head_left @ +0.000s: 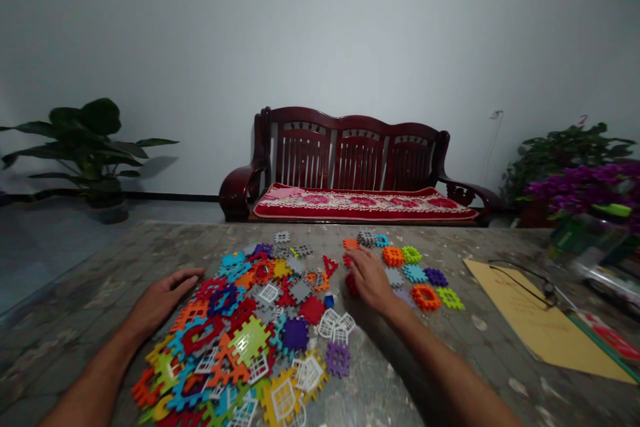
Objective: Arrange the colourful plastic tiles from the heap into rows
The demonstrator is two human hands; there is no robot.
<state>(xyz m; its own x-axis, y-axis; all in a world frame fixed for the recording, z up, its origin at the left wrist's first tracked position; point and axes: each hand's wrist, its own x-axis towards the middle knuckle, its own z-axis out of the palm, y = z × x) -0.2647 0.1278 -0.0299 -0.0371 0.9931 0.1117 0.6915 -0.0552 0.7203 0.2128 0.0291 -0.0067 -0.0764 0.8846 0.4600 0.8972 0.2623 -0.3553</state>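
Note:
My left hand rests on the table with its fingers loosely stretched out, just left of a big pile of coloured plastic interlocking blocks. Nothing is in it. Farther right, my right hand is lowered to the tabletop with its fingers curled on a red interlocking block, which they partly cover. An orange block lies just beyond the fingertips. Beside this hand are sorted small groups, among them orange, lime green, light blue and purple blocks. A red triangle piece lies between pile and hand.
On the right of the grey patterned table lie a yellow envelope and eyeglasses. A bottle and purple flowers stand beyond. A wooden bench is behind the table, and a potted plant stands left.

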